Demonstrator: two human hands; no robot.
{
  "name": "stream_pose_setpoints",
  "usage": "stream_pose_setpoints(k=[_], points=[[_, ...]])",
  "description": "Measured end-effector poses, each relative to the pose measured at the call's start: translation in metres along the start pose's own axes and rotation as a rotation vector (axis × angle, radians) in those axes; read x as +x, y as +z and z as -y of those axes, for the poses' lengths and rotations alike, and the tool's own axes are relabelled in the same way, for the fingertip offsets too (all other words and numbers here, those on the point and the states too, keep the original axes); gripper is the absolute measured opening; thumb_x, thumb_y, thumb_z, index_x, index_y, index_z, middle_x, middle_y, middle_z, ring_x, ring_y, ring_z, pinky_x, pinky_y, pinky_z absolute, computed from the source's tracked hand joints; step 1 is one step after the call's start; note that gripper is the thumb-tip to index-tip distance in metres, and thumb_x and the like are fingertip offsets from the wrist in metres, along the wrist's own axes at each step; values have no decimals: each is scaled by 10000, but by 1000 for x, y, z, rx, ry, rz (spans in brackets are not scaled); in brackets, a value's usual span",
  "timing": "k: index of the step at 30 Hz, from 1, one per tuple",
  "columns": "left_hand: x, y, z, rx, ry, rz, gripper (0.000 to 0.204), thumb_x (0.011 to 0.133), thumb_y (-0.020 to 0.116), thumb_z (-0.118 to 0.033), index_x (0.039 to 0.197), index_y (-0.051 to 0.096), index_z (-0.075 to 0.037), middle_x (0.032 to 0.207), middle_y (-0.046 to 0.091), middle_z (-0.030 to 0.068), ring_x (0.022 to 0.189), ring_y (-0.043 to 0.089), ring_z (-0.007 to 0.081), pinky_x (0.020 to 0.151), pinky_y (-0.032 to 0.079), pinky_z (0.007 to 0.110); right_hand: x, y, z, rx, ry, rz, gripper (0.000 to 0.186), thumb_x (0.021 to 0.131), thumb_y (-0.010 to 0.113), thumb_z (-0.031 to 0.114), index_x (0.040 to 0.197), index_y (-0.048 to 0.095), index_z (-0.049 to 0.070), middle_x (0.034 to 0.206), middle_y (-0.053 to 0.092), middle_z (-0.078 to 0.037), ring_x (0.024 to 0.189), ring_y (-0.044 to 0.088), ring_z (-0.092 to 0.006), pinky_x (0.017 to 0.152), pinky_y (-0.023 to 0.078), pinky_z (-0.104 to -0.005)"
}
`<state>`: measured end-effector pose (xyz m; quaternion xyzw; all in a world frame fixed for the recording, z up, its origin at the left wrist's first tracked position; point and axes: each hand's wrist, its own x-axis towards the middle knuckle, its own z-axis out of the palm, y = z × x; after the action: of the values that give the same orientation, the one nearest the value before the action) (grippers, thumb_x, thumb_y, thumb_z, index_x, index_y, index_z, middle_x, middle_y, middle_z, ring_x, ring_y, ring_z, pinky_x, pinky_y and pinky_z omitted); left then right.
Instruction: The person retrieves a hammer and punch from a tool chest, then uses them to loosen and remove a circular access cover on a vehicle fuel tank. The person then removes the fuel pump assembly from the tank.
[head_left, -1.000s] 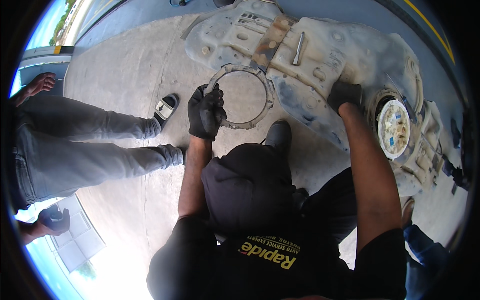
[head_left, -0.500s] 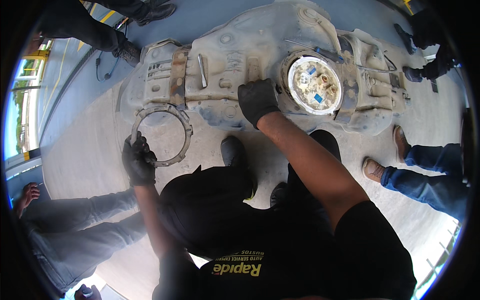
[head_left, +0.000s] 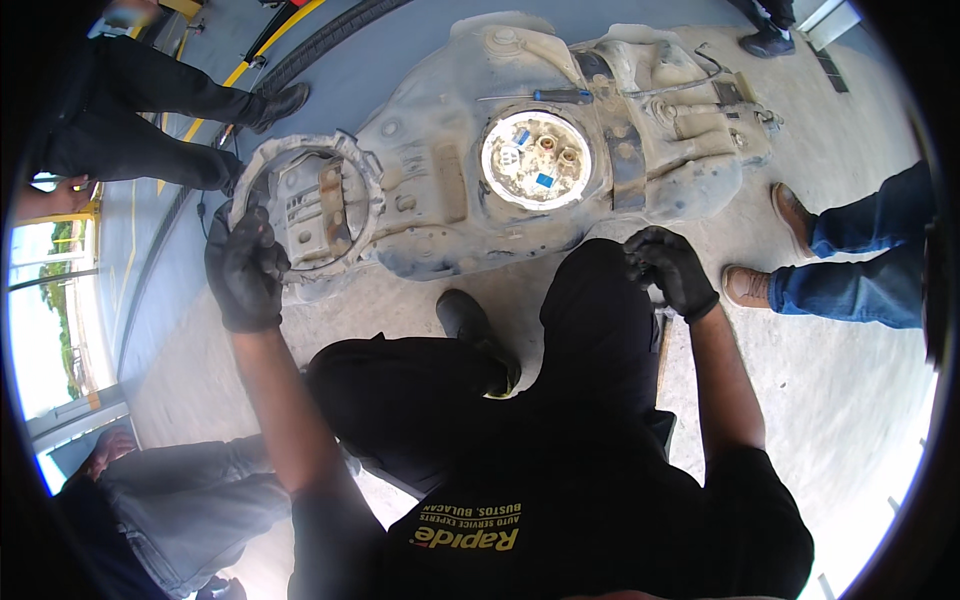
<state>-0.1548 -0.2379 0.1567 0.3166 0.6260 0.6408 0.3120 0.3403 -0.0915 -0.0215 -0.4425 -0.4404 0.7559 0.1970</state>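
In my left hand (head_left: 246,268) I grip a grey, dirty lock ring (head_left: 372,190) with tabs along its edge. Its hoop is raised over the left end of a dusty fuel tank (head_left: 440,243), and a tank strap (head_left: 332,195) shows through it. My right hand (head_left: 675,270), loosely curled with fingers apart, hovers beside my right knee, away from the tank. I see nothing held in it. The round pump cover (head_left: 518,178) on the tank has a bright rim, pipe fittings and blue tags. Both hands wear black gloves.
A screwdriver (head_left: 562,96) with a blue handle lies on the tank behind the pump cover. A second strap (head_left: 625,150) crosses the tank's right part. People stand around: brown shoes (head_left: 747,287) at right, a dark shoe (head_left: 283,105) at far left, grey trousers (head_left: 190,500) at lower left.
My right hand has drawn back from the tank to beside my right knee. The lock ring has been lifted over the tank's left end. A metal tool seen on the tank earlier is out of sight.
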Motion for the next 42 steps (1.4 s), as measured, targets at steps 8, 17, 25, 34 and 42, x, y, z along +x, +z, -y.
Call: stream_pose_setpoints(k=[8, 17, 25, 34, 42], points=[[4, 65, 22, -155, 11, -58, 330, 902, 613, -113, 1200, 609, 28, 778, 630, 42, 546, 523, 89, 489, 464, 249, -77, -98, -36, 37, -92, -352, 315, 1024, 514, 395, 869, 561, 125, 662, 450, 46, 505, 393, -61, 449, 286, -216], [2, 105, 33, -351, 80, -131, 358, 860, 618, -77, 1199, 583, 36, 838, 651, 62, 603, 585, 86, 443, 512, 251, 21, -4, -11, -333, -247, -358, 463, 993, 671, 463, 767, 668, 59, 644, 522, 18, 545, 440, -71, 528, 354, -266], [7, 75, 57, -110, 95, -212, 313, 885, 649, -76, 1189, 604, -14, 763, 613, 15, 552, 549, 77, 452, 473, 239, 97, 77, -4, -293, -199, -267, 466, 982, 672, 460, 788, 650, 37, 651, 575, -28, 607, 502, -93, 590, 423, -321], [16, 9, 76, 153, -13, -398, 184, 929, 688, -86, 1089, 603, -53, 739, 594, 7, 502, 491, 70, 443, 446, 231, 93, 115, -30, 175, -110, -149, 255, 1034, 657, 305, 1040, 664, 50, 784, 537, 84, 666, 406, -12, 588, 350, -211], [16, -9, 84, 229, -77, -409, 195, 933, 646, -63, 1125, 614, -50, 771, 600, 18, 539, 511, 74, 446, 437, 230, 102, 125, -45, 179, -122, -98, 244, 1057, 620, 283, 1105, 658, 47, 811, 549, 74, 662, 417, -14, 581, 361, -213]])
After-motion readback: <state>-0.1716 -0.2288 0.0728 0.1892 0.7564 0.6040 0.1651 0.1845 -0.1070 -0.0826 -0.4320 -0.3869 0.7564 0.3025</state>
